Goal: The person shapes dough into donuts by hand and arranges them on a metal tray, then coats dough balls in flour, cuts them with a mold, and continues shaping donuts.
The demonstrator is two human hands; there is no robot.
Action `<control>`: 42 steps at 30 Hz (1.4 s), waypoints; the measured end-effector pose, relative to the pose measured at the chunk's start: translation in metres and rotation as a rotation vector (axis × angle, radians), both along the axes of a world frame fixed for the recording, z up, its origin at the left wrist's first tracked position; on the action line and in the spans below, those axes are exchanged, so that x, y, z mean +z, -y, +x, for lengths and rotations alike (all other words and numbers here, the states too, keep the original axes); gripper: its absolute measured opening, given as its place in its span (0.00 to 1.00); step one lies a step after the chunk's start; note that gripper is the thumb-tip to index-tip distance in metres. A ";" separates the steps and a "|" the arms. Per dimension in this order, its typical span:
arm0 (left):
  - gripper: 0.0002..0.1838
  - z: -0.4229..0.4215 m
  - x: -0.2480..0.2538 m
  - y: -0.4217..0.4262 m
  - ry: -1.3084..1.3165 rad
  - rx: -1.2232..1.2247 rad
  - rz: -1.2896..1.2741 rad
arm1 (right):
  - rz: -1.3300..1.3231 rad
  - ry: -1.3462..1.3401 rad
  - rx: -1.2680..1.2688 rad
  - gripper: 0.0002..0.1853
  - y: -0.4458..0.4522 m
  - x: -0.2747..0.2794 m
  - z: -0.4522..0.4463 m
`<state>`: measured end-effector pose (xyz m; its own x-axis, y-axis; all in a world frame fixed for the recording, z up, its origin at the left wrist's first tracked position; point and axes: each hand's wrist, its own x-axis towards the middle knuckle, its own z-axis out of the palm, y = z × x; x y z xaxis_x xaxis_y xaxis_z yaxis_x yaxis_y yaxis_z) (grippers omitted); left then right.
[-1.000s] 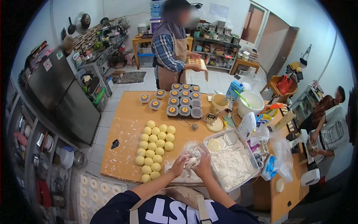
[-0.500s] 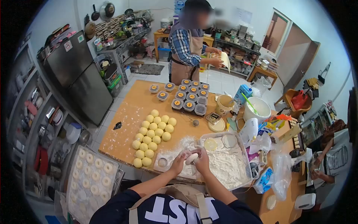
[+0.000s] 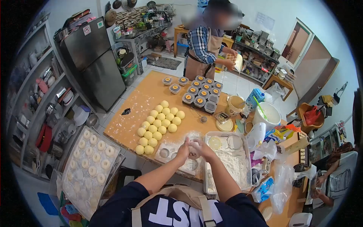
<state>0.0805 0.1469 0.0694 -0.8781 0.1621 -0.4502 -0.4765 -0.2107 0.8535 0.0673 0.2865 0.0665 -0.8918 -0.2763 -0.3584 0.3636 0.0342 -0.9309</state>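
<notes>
My left hand (image 3: 183,151) and my right hand (image 3: 204,150), both dusted with flour, face each other over the front edge of the table. Their fingers are stretched out, and the palms stand a little apart. A pale, round patch with a darker middle (image 3: 193,153) shows between them; whether it is dough or a floury palm I cannot make out. Beneath lies a floured board (image 3: 176,160) with a small ring cutter (image 3: 164,153) on its left. Right of my hands is a white tray of flour (image 3: 230,162) holding flat round pieces (image 3: 214,142).
Several yellow dough balls (image 3: 162,123) sit left of the board. Beyond them stand labelled lidded cups (image 3: 204,92). A tray of ring-shaped dough (image 3: 89,159) is at lower left. A mixer (image 3: 257,134) and white bucket (image 3: 267,114) stand right. A co-worker (image 3: 204,45) handles dough across the table.
The white dough piece that was between my hands no longer shows clearly. My fingers have straightened and my hands have lifted slightly. The view has turned, shifting the room rightward.
</notes>
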 end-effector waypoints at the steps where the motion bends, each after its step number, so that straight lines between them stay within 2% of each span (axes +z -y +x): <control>1: 0.38 0.000 0.005 -0.001 -0.020 0.001 -0.045 | 0.089 -0.046 0.007 0.26 0.000 -0.004 -0.007; 4: 0.37 -0.020 -0.028 -0.011 -0.023 0.299 0.268 | 0.108 -0.117 -0.257 0.24 0.023 0.029 -0.017; 5: 0.37 -0.019 -0.012 -0.009 0.002 0.324 0.345 | 0.113 -0.125 -0.354 0.23 0.032 0.034 -0.018; 6: 0.36 -0.020 0.004 -0.005 0.030 0.352 0.421 | 0.106 -0.290 -0.456 0.23 0.039 0.015 -0.026; 7: 0.36 -0.022 0.016 0.002 0.058 0.384 0.500 | 0.077 -0.239 -0.420 0.23 0.046 0.019 -0.024; 9: 0.35 -0.031 0.011 0.024 -0.042 0.265 0.332 | 0.020 -0.145 -0.339 0.23 0.066 0.050 -0.021; 10: 0.35 -0.035 0.013 0.036 -0.092 0.224 0.236 | 0.135 -0.143 -0.199 0.23 0.073 0.069 -0.019; 12: 0.34 -0.042 -0.003 0.062 -0.190 0.160 0.135 | 0.104 -0.121 -0.130 0.23 0.091 0.071 -0.027; 13: 0.34 -0.039 0.000 0.071 -0.180 0.277 0.235 | 0.088 -0.111 -0.093 0.23 0.104 0.072 -0.029; 15: 0.34 -0.035 0.005 0.088 -0.170 0.514 0.434 | -0.015 -0.111 -0.227 0.23 0.142 0.074 -0.028; 16: 0.33 -0.024 0.028 0.106 -0.121 0.542 0.536 | -0.084 -0.131 -0.325 0.23 0.165 0.074 -0.027; 17: 0.33 -0.021 0.036 0.126 -0.125 0.533 0.491 | -0.154 -0.145 -0.420 0.23 0.188 0.073 -0.024; 18: 0.33 -0.017 0.041 0.149 -0.125 0.530 0.446 | -0.114 -0.196 -0.350 0.24 0.205 0.067 -0.026; 19: 0.33 -0.011 0.042 0.174 -0.122 0.535 0.400 | -0.107 -0.193 -0.166 0.23 0.221 0.067 -0.026; 20: 0.31 -0.012 0.030 0.203 -0.209 0.491 0.186 | -0.099 -0.187 0.023 0.22 0.236 0.065 -0.027; 21: 0.31 -0.006 0.016 0.228 -0.246 0.497 0.146 | -0.092 -0.178 0.215 0.22 0.254 0.062 -0.026; 23: 0.30 0.016 0.022 0.274 -0.315 0.495 0.062 | -0.120 -0.075 0.175 0.22 0.308 0.049 -0.018; 26: 0.31 0.059 0.040 0.331 -0.155 0.773 0.496 | -0.265 -0.063 0.006 0.26 0.387 0.051 0.016; 27: 0.31 0.072 0.038 0.351 -0.117 0.857 0.624 | -0.222 -0.090 0.098 0.25 0.411 0.047 0.026; 29: 0.31 0.092 0.018 0.398 -0.194 0.855 0.326 | -0.139 -0.148 0.280 0.25 0.455 0.035 0.043; 30: 0.31 0.106 0.012 0.422 -0.198 0.820 0.136 | -0.174 -0.099 0.415 0.25 0.475 0.019 0.043; 31: 0.31 0.121 0.008 0.443 -0.190 0.780 -0.056 | -0.182 -0.065 0.435 0.25 0.493 0.018 0.052; 32: 0.31 0.137 0.012 0.458 -0.164 0.769 0.018 | -0.192 -0.030 0.450 0.24 0.511 0.018 0.062; 36: 0.32 0.170 -0.005 0.501 -0.241 1.220 0.414 | -0.274 0.007 0.392 0.25 0.582 0.012 0.104; 37: 0.32 0.181 -0.006 0.515 -0.203 1.165 0.296 | -0.266 -0.002 0.374 0.25 0.596 0.010 0.115; 40: 0.29 0.214 -0.001 0.551 -0.110 1.017 0.008 | -0.144 0.014 0.683 0.25 0.624 -0.002 0.119; 41: 0.29 0.218 -0.003 0.555 -0.142 1.087 0.079 | -0.107 0.005 0.783 0.25 0.634 0.002 0.119; 42: 0.29 0.218 -0.011 0.558 -0.181 1.152 0.149 | -0.151 -0.040 0.699 0.27 0.644 0.003 0.126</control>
<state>0.2988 -0.4112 0.0589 -0.5896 -0.7293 -0.3472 0.1868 -0.5413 0.8198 0.1937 -0.3572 0.0700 -0.4996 -0.8317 -0.2422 0.2691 0.1168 -0.9560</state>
